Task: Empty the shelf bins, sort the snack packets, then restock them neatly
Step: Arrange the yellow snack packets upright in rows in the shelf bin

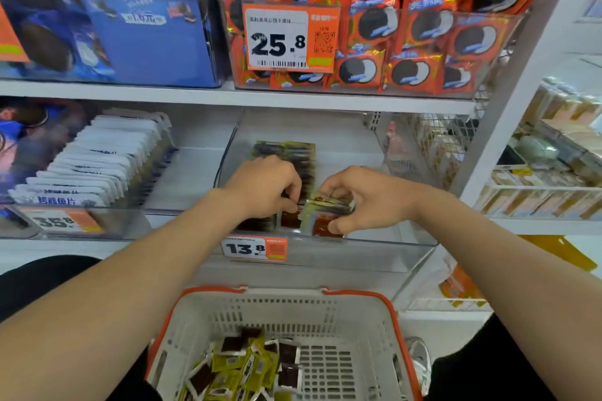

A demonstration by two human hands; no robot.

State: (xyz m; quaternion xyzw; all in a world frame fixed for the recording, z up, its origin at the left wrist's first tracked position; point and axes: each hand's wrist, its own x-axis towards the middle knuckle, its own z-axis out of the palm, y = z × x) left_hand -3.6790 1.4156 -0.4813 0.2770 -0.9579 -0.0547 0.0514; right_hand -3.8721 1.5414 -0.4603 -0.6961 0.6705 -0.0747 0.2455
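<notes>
Your left hand (265, 184) presses its fingers onto the row of dark foil snack packets (286, 153) in the clear plastic shelf bin (374, 239). Your right hand (361, 195) pinches what looks like a small stack just beyond its fingertips. Squeeze loosely and packets slide out, toppling the row or missing the white orange-rimmed plastic basket (358, 303) below.

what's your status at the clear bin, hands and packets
Left hand pressing row of packets in clear bin. Right hand gripping small stack of packets. More in basket. Nothing blocking.
</notes>
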